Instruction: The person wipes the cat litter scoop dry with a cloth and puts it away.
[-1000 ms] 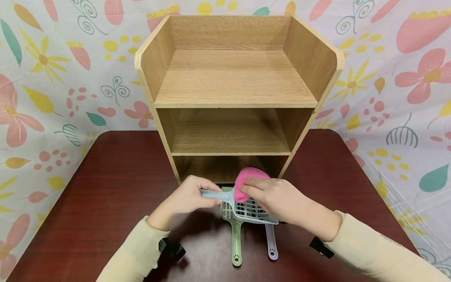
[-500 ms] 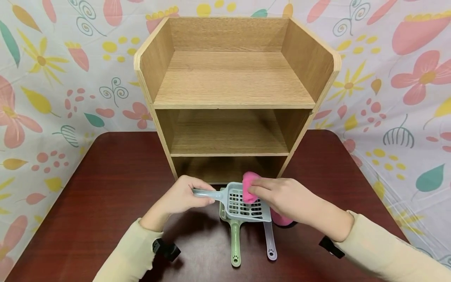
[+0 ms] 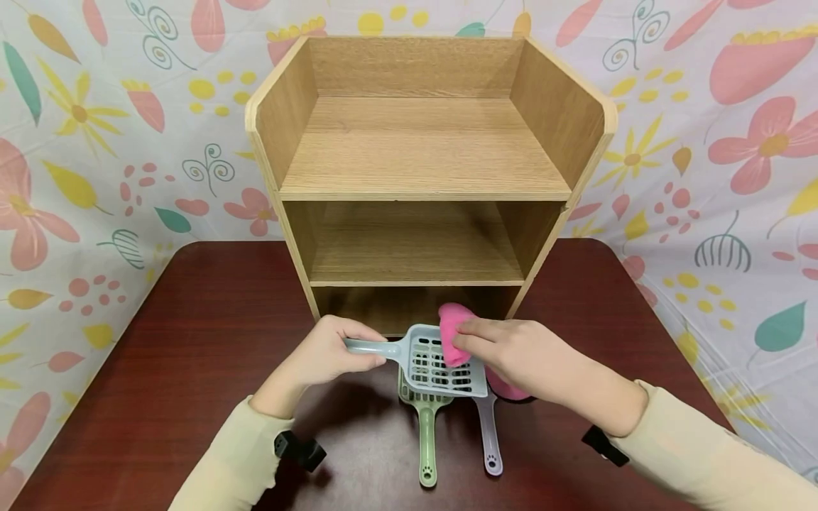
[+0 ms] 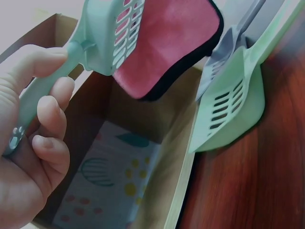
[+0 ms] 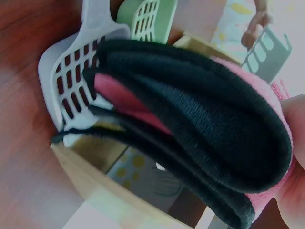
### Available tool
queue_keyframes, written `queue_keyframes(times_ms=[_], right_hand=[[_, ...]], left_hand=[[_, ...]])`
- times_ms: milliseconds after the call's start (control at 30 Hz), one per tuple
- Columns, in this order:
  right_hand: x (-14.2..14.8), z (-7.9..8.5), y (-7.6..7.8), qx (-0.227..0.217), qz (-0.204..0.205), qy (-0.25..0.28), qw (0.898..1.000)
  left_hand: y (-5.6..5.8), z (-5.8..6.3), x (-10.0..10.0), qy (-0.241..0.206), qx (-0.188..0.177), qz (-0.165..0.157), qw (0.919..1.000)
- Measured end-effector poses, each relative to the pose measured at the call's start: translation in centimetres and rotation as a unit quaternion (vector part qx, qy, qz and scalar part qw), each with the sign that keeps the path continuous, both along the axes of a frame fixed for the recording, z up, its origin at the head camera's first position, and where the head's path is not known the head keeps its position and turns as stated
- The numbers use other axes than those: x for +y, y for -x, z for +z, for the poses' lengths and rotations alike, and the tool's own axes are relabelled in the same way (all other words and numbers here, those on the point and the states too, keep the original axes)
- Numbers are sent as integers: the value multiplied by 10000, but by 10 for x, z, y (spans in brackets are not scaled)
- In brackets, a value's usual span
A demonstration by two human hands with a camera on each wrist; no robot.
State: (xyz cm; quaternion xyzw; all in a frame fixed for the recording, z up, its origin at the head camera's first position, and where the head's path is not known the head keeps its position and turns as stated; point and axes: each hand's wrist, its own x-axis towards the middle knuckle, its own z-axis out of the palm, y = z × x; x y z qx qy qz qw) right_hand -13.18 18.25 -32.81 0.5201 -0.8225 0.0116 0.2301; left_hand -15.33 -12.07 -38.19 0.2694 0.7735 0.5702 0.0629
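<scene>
My left hand (image 3: pixel 326 355) grips the handle of a light blue litter scoop (image 3: pixel 418 362), which is slotted and held sideways above the table. In the left wrist view, the fingers curl round that handle (image 4: pixel 35 95). A pink cloth (image 3: pixel 451 337) with black edging is bunched in my right hand (image 3: pixel 517 355) and lies over the blue scoop's slotted pan. Its folds hang down in the right wrist view, black underside (image 5: pixel 190 114) showing. Beneath the blue scoop, a green litter scoop (image 3: pixel 427 440) and a lavender litter scoop (image 3: pixel 489 440) lie with handles toward me.
A wooden shelf unit (image 3: pixel 422 194) stands just behind the scoops, its lowest compartment close to my hands. The dark red tabletop (image 3: pixel 217 319) extends to both sides. A flower-patterned curtain (image 3: pixel 140 92) hangs behind and along the sides.
The blue scoop has shifted slightly left with my left hand. The cloth has slid from near its handle toward the pan's front, and the folds have bunched tighter. Green and lavender scoops stay put.
</scene>
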Motion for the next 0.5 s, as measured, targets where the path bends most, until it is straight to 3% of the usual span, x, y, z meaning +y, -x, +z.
queue_keyframes(times_ms=[200,500], right_hand=[[9,1,-2,-14,-111,104,9999],[12,7,-15,-117,-108,110,9998]], left_hand=[[0,1,-7,64,10,263,9996],[2,0,-10,-6,-117,265,9996]])
